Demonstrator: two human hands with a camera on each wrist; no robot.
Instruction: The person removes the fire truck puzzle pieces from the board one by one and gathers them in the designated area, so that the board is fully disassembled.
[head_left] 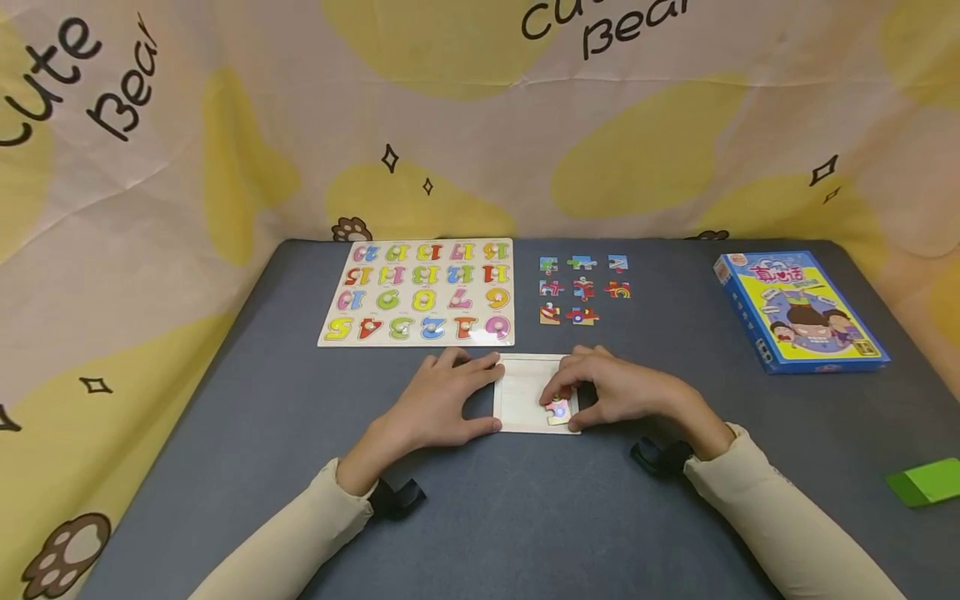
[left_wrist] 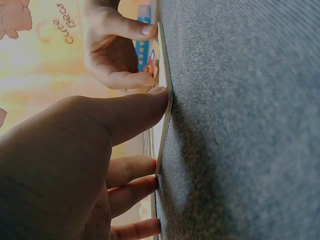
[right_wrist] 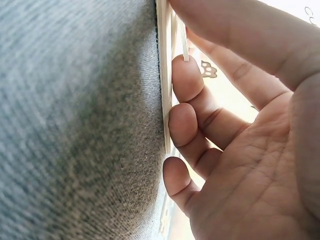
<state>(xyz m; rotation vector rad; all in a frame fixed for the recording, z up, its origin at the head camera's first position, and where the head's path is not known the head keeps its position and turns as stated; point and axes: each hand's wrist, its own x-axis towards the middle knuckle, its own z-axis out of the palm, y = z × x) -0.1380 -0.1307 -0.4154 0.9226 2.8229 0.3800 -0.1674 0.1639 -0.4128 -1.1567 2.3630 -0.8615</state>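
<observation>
A small pale wooden puzzle tray [head_left: 519, 396] lies in front of me in the head view. My left hand [head_left: 444, 402] holds its left side, thumb at the near corner and fingers at the far corner. The left wrist view shows that thumb [left_wrist: 140, 112] against the tray's edge. At the tray's right end, my right hand [head_left: 615, 387] pinches a colourful jigsaw piece [head_left: 558, 411] over the near right corner. Fingers partly cover the piece. In the right wrist view, a thin pale edge stands at a fingertip [right_wrist: 187, 77], beside the tray's side [right_wrist: 164, 75].
Several loose jigsaw pieces [head_left: 583, 289] lie in rows behind the tray. A number board [head_left: 416, 293] stands at back left. A blue and yellow box [head_left: 806, 312] lies at right, and a green block [head_left: 926, 482] sits near the right edge. Patterned cloth [head_left: 465, 125] hangs behind the table.
</observation>
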